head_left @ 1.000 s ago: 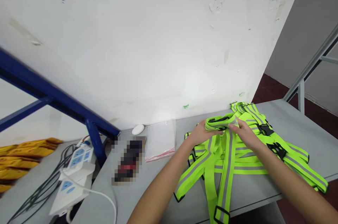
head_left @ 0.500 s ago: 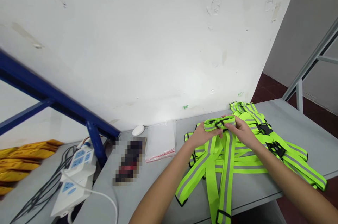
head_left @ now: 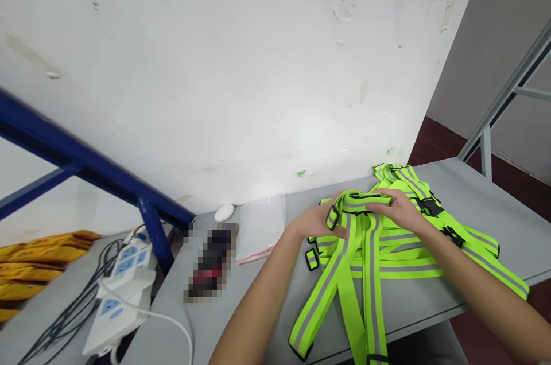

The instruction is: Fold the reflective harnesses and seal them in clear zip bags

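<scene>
A neon-yellow reflective strap harness (head_left: 373,273) with grey stripes hangs from both my hands, its upper part gathered into a folded bundle. My left hand (head_left: 321,220) grips the left end of that bundle, where a black buckle sticks out by the thumb. The bundle's right end is pinched by my right hand (head_left: 400,209), thumb in front and other fingers partly hidden behind. Loose straps trail down toward the table's front edge. Behind and to the right lies a pile of similar reflective straps (head_left: 404,268) with black clips.
On the grey table (head_left: 258,290) are clear plastic bags (head_left: 260,230), a white round object (head_left: 224,213) and a blurred-out item (head_left: 210,264). Left stand a blue metal frame (head_left: 155,227), white power strips (head_left: 124,284) with cables, and yellow packages (head_left: 34,264). A white wall (head_left: 241,78) rises behind.
The folded top of the harness has been pulled wider, and its buckle has shifted from the middle to the left end, by my left hand. My right hand has moved slightly right.
</scene>
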Tool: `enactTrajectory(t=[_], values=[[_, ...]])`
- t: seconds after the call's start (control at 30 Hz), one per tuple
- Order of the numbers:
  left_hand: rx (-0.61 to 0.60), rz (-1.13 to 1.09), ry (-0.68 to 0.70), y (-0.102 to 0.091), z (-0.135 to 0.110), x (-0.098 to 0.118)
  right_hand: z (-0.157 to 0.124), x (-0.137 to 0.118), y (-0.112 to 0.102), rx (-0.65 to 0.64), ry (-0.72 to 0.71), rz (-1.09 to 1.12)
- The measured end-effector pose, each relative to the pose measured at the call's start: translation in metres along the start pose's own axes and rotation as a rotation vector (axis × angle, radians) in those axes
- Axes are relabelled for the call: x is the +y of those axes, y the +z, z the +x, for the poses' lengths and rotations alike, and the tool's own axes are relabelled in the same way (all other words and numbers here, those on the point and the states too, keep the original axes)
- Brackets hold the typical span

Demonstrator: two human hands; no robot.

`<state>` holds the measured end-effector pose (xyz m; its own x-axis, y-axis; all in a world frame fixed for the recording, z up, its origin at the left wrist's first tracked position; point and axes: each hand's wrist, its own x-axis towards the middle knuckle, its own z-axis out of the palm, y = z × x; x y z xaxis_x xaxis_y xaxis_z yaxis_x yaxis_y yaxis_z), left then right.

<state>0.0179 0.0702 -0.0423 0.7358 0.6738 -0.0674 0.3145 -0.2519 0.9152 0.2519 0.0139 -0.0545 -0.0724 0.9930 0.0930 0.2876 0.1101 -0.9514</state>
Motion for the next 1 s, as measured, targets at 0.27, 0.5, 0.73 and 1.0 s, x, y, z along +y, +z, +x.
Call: enactTrajectory(t=[0.27, 0.5, 0.73, 1.0], values=[[0.453, 0.082, 0.077, 0.034, -0.001, 0.011, 0.001, 0.001, 0.0, 0.124, 0.072, 0.034], [0.589, 0.313, 0.141, 0.053, 0.014, -0.001, 0.005, -0.005, 0.019, 0.197, 0.035, 0.081], [0.393, 0.648, -0.019, 0.05, 0.021, 0.008, 0.005, -0.008, 0.022, 0.172, 0.043, 0.019], [0.293, 0.376, 0.099, 0.039, 0.014, 0.008, 0.002, -0.003, 0.02, 0.035, 0.081, 0.061]])
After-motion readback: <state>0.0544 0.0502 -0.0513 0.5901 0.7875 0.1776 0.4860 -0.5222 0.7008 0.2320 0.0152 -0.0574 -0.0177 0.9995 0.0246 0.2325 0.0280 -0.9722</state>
